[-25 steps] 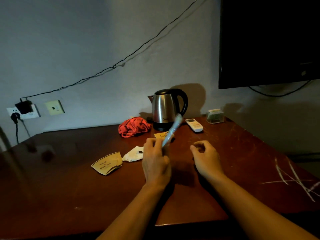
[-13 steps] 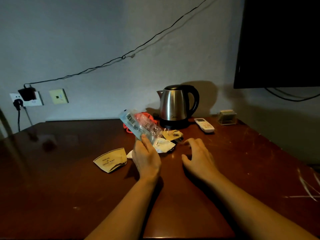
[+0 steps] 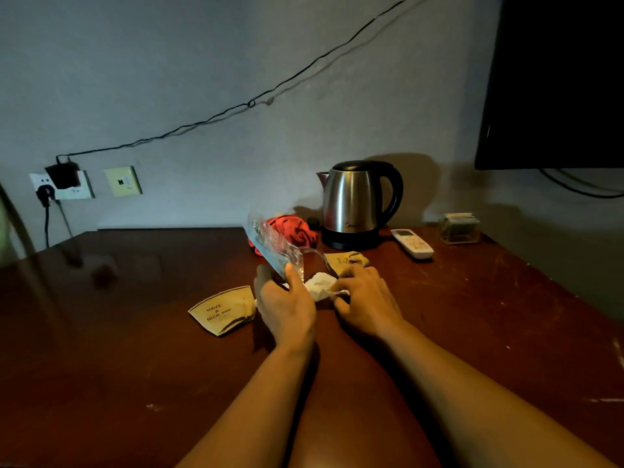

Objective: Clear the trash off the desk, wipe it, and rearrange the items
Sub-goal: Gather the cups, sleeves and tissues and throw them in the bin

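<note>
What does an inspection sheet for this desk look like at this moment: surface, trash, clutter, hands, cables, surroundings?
Surface: dark wooden desk, scratched and scuffed on the right.
Job's things: clear plastic wrapper held up; crumpled white tissue; flattened paper cup reading HAVE A NICE DAY; second paper scrap; red cloth.
Clutter: steel kettle, white remote, small clear box.
Hands: left hand grips the wrapper; right hand pinches the tissue.
Cables: black wire runs along the wall from a plugged charger.
Surroundings: grey wall, dark screen upper right.
</note>
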The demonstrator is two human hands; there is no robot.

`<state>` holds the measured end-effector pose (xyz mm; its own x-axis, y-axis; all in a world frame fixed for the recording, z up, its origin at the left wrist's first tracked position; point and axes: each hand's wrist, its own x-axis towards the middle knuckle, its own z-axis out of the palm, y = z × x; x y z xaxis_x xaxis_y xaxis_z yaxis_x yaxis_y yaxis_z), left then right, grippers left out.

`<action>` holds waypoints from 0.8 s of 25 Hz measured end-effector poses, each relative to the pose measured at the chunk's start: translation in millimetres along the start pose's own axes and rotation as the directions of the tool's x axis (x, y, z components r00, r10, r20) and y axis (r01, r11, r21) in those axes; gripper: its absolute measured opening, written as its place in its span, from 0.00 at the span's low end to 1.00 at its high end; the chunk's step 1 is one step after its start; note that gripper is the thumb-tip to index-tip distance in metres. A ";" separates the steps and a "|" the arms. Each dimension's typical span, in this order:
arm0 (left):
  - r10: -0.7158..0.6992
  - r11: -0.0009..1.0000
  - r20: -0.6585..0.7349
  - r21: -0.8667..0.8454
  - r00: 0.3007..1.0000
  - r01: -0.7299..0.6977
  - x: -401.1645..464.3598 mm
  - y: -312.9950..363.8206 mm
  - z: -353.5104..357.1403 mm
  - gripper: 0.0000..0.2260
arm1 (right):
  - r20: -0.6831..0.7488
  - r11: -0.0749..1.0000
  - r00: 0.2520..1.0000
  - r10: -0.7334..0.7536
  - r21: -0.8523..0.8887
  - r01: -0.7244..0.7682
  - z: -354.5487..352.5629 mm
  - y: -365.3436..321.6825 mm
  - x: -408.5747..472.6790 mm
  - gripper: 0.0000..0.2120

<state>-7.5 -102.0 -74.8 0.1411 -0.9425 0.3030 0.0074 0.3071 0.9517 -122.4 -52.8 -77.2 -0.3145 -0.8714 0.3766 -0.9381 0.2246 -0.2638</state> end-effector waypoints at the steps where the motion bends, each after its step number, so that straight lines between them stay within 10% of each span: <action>1: -0.004 1.000 0.013 -0.003 1.000 0.004 -1.3 2.0 -0.3 0.04 | -0.046 1.000 0.999 0.011 0.024 -0.010 0.5 1.1 0.9 0.13; 9: 0.038 0.998 0.090 0.037 0.995 -0.042 -9.7 2.2 0.9 0.07 | -0.295 0.656 0.745 0.599 0.713 -0.245 -14.2 13.4 -6.9 0.10; 20: 0.025 0.996 0.473 -0.088 0.881 0.019 -29.8 13.1 3.2 0.08 | 0.250 -0.182 0.684 0.686 0.968 -0.172 -41.3 24.2 -30.0 0.12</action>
<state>-14.7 -70.2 -71.2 -0.3441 -0.8848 0.3144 0.0969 0.2996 0.9491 -141.7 -3.2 -58.2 -0.8218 -0.5509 -0.1458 0.3658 -0.3138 -0.8762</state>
